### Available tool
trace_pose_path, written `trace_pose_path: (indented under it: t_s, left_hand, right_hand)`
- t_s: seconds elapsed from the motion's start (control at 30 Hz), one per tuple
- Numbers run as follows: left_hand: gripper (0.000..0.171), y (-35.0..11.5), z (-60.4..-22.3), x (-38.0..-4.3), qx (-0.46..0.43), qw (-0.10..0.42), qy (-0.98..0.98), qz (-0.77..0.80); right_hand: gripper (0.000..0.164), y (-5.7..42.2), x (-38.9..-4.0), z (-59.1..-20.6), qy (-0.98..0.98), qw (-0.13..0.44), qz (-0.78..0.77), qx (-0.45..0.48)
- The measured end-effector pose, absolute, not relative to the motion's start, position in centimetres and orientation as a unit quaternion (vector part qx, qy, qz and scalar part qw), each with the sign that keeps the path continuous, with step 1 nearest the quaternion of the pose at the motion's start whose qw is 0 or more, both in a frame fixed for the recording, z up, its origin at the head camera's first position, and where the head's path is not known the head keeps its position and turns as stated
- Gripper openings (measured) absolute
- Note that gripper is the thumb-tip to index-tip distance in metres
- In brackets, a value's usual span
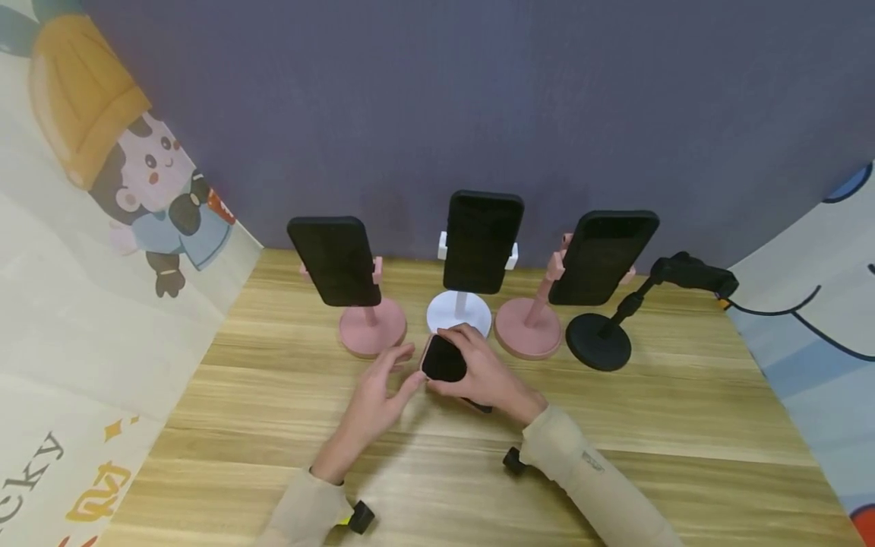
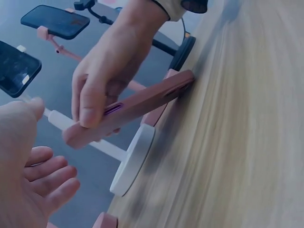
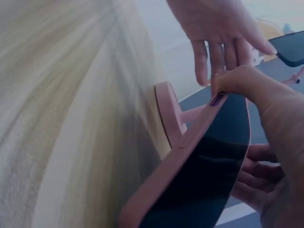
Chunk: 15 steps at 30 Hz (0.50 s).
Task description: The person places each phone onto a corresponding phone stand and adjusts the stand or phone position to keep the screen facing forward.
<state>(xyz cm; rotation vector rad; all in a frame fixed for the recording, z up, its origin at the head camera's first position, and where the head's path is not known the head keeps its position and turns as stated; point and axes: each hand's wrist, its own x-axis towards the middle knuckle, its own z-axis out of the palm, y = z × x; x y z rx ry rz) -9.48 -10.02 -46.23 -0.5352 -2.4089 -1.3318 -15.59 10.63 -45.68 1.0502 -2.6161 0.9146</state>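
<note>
A phone in a pink case (image 1: 443,362) is gripped in my right hand (image 1: 488,376), thumb on one long edge and fingers on the opposite one. In the left wrist view the pink-cased phone (image 2: 142,102) slants, its far end low by the tabletop and its near end raised. The dark screen (image 3: 194,185) faces the right wrist camera. My left hand (image 1: 374,403) is beside the phone with nothing in its grasp, fingers loosely extended; its thumb tip comes close to the phone's edge. Just behind the phone stands the white phone stand (image 1: 456,311).
A pink stand (image 1: 371,330) at left, the white one and another pink stand (image 1: 528,330) each carry a black phone. The black stand (image 1: 598,343) at right has an unoccupied holder. A dark panel (image 1: 478,99) rises behind the wooden table (image 1: 424,486).
</note>
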Motion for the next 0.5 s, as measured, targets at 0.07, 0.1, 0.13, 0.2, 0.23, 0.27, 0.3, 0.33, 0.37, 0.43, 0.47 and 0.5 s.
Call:
trace_pose_path:
  t_s: [0.07, 0.1, 0.13, 0.2, 0.23, 0.27, 0.3, 0.33, 0.37, 0.43, 0.47, 0.5]
  left_hand:
    - [0.047, -9.6, -46.1, -9.4, -0.195, 0.165, -0.840, -0.478]
    - [0.049, -9.4, -46.0, -9.3, -0.198, 0.163, -0.837, -0.484]
    - [0.052, -9.1, -45.9, -9.3, -0.202, 0.160, -0.831, -0.494]
    - [0.058, -8.6, -45.7, -9.3, -0.209, 0.154, -0.820, -0.510]
    - [0.061, -8.2, -45.5, -9.3, -0.214, 0.151, -0.815, -0.517]
    - [0.064, -7.9, -45.3, -9.4, -0.219, 0.150, -0.810, -0.523]
    - [0.067, -7.6, -45.2, -9.4, -0.225, 0.150, -0.808, -0.524]
    - [0.070, -7.3, -45.1, -9.4, -0.230, 0.151, -0.806, -0.524]
    - [0.072, -7.0, -45.0, -9.4, -0.233, 0.151, -0.806, -0.522]
    - [0.074, -6.5, -44.7, -9.3, -0.237, 0.147, -0.809, -0.518]
    - [0.075, -6.3, -44.7, -9.2, -0.240, 0.144, -0.809, -0.516]
    - [0.075, -6.1, -44.7, -9.1, -0.242, 0.140, -0.811, -0.515]
  right_hand:
    - [0.082, 10.9, -15.6, -45.4, -0.874, 0.096, 0.323, 0.351]
    - [0.081, 11.0, -15.5, -45.3, -0.871, 0.099, 0.331, 0.350]
    - [0.081, 11.1, -15.5, -45.2, -0.869, 0.102, 0.338, 0.347]
    - [0.081, 11.3, -15.5, -45.0, -0.863, 0.105, 0.360, 0.338]
    - [0.081, 11.4, -15.4, -44.9, -0.860, 0.107, 0.372, 0.333]
    - [0.081, 11.5, -15.4, -44.8, -0.858, 0.111, 0.380, 0.328]
    - [0.081, 11.6, -15.4, -44.7, -0.855, 0.115, 0.389, 0.324]
    - [0.080, 11.6, -15.4, -44.5, -0.850, 0.121, 0.399, 0.321]
    - [0.079, 11.6, -15.3, -44.4, -0.845, 0.128, 0.410, 0.319]
    - [0.078, 11.6, -15.1, -44.0, -0.831, 0.145, 0.433, 0.318]
    - [0.077, 11.6, -14.9, -43.7, -0.823, 0.153, 0.444, 0.318]
    - [0.077, 11.5, -14.6, -43.2, -0.814, 0.160, 0.458, 0.318]
